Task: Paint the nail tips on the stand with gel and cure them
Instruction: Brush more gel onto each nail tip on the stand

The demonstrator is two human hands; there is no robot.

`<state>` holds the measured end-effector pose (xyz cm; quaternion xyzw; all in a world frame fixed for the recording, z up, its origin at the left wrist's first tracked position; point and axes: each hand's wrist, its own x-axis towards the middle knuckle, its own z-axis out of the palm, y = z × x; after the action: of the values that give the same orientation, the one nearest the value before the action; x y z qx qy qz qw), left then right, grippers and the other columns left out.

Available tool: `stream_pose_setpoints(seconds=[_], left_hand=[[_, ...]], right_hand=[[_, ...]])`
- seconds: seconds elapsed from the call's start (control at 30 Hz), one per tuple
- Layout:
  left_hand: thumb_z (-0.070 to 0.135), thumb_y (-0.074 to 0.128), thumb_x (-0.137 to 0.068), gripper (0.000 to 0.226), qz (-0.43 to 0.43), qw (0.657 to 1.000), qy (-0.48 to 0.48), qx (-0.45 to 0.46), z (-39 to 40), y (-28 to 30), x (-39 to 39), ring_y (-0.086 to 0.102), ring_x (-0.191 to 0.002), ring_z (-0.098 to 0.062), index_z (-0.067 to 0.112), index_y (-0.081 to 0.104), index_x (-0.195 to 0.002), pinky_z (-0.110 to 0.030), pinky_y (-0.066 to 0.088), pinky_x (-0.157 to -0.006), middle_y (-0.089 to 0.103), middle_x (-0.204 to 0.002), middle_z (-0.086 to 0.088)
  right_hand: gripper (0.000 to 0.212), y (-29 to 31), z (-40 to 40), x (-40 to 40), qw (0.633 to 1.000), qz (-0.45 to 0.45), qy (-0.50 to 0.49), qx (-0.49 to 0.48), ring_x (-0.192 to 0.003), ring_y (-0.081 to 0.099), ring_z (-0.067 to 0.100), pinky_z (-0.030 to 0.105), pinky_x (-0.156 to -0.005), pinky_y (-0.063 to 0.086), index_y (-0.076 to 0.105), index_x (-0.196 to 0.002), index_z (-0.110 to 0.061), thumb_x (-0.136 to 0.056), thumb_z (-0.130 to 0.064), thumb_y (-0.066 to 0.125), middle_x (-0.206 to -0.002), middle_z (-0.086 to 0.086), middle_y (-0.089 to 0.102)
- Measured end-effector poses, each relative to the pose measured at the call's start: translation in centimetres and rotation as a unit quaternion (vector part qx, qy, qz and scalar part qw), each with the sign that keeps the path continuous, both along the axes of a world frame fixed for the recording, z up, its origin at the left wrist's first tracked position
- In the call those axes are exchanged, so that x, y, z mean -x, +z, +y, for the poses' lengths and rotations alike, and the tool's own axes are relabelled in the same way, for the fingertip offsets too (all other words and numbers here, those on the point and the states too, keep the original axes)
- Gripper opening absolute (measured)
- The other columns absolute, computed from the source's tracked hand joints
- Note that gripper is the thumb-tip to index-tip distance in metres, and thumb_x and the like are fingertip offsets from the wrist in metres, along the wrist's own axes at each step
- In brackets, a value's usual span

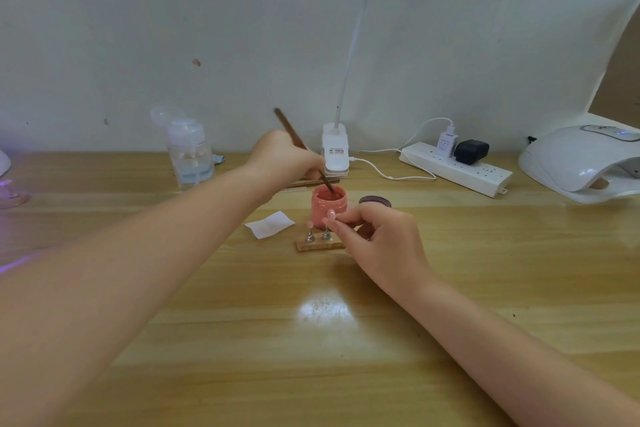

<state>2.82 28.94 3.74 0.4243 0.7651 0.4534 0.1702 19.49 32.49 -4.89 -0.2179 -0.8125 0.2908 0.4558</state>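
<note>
An open pink gel jar (328, 206) stands mid-table. My left hand (282, 158) holds a brown brush (301, 146), whose tip dips into the jar. In front of the jar lies a small wooden stand (318, 245) with metal holders carrying pink nail tips (309, 225). My right hand (377, 236) rests on the stand's right end, fingertips pinching a holder with a pink nail tip (331, 213). The jar's dark lid (374, 201) lies just behind my right hand. A white curing lamp (581, 163) sits at the far right.
A clear pump bottle (189, 152) stands back left. A white desk lamp clamp (335, 149), a power strip (455, 168) with plugs and cables line the wall. A white paper scrap (270, 224) lies left of the stand. Extra brushes (311, 182) lie behind the jar.
</note>
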Motion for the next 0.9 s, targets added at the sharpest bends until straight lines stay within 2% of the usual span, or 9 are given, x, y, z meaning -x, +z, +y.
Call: stream_pose_setpoints(seconds=[0.1,0.2,0.33,0.47,0.57,0.63,0.77,0.83,0.9], left_hand=[[0.016,0.063,-0.087,0.007,-0.154,0.986,0.054,-0.043,-0.5,-0.5,1.0,0.050,-0.054,-0.008,0.011,0.063,-0.081,-0.022,0.035,-0.049,0.067,-0.052,0.006],[0.016,0.062,-0.087,0.005,-0.240,0.967,0.077,-0.041,-1.3,-1.5,2.0,0.048,-0.045,-0.006,0.013,0.062,-0.083,-0.018,0.034,-0.043,0.067,-0.053,0.006],[0.017,0.059,-0.089,0.011,-0.293,0.952,0.089,-0.016,-2.1,-2.5,2.7,0.047,-0.039,-0.003,0.016,0.063,-0.079,-0.016,0.032,-0.041,0.064,-0.051,0.008],[0.016,0.058,-0.092,0.013,-0.317,0.942,0.108,-0.022,-2.9,-2.9,3.5,0.046,-0.037,-0.002,0.016,0.059,-0.079,-0.015,0.031,-0.040,0.063,-0.049,0.007],[0.016,0.060,-0.093,0.013,-0.342,0.930,0.117,-0.065,-3.7,-2.9,3.7,0.047,-0.046,-0.004,0.015,0.060,-0.080,-0.015,0.033,-0.041,0.064,-0.050,0.007],[0.016,0.064,-0.092,0.011,-0.360,0.918,0.101,-0.133,-4.4,-2.7,3.2,0.050,-0.050,-0.003,0.013,0.064,-0.082,-0.014,0.038,-0.042,0.066,-0.055,0.005],[0.018,0.072,-0.086,0.006,-0.292,0.924,0.012,-0.247,-6.7,-3.0,1.1,0.058,-0.056,-0.008,0.012,0.074,-0.086,-0.019,0.053,-0.055,0.073,-0.069,-0.002],[0.031,0.077,-0.078,0.015,-0.206,0.946,-0.028,-0.249,-8.2,-3.7,0.1,0.064,-0.066,-0.012,0.020,0.078,-0.087,-0.024,0.056,-0.067,0.076,-0.080,-0.002],[0.040,0.077,-0.077,0.017,-0.107,0.967,-0.042,-0.228,-9.5,-4.4,-0.8,0.068,-0.074,-0.010,0.033,0.078,-0.092,-0.023,0.056,-0.073,0.076,-0.087,0.002]], right_hand=[[0.006,0.1,-0.1,-0.1,1.000,0.002,-0.002,-0.011,-0.056,0.059,0.022,0.042,-0.060,0.050,0.074,-0.079,-0.013,-0.084,-0.018,0.075,-0.065,-0.009,0.065],[0.007,0.2,-0.1,-0.1,1.000,0.004,-0.008,-0.012,-0.055,0.058,0.022,0.041,-0.059,0.050,0.075,-0.079,-0.012,-0.083,-0.018,0.075,-0.063,-0.006,0.065],[0.005,0.3,-0.3,-0.2,1.000,0.006,-0.011,-0.008,-0.055,0.060,0.020,0.040,-0.060,0.051,0.075,-0.079,-0.012,-0.083,-0.016,0.075,-0.067,-0.002,0.068],[0.004,0.4,-0.4,-0.3,1.000,0.007,-0.007,0.004,-0.056,0.062,0.019,0.039,-0.061,0.052,0.075,-0.080,-0.014,-0.083,-0.016,0.075,-0.065,-0.010,0.066],[0.003,0.4,-0.3,-0.2,1.000,0.000,-0.004,0.011,-0.058,0.063,0.020,0.039,-0.061,0.052,0.075,-0.081,-0.014,-0.083,-0.016,0.075,-0.065,-0.011,0.065],[0.002,0.5,-0.3,-0.3,1.000,-0.001,-0.002,0.019,-0.059,0.065,0.019,0.039,-0.062,0.053,0.075,-0.082,-0.014,-0.083,-0.016,0.075,-0.067,-0.008,0.067],[0.002,0.7,-0.4,-0.4,0.999,0.011,0.005,0.045,-0.059,0.065,0.019,0.041,-0.063,0.054,0.076,-0.082,-0.016,-0.083,-0.017,0.075,-0.071,-0.002,0.072],[0.003,0.7,-0.5,-0.3,0.999,0.017,0.002,0.049,-0.057,0.065,0.018,0.039,-0.063,0.054,0.076,-0.080,-0.018,-0.083,-0.017,0.075,-0.068,-0.008,0.071],[0.003,0.7,-0.4,-0.3,0.999,0.019,-0.007,0.050,-0.057,0.065,0.015,0.034,-0.061,0.054,0.076,-0.079,-0.019,-0.082,-0.018,0.076,-0.065,-0.015,0.068]])
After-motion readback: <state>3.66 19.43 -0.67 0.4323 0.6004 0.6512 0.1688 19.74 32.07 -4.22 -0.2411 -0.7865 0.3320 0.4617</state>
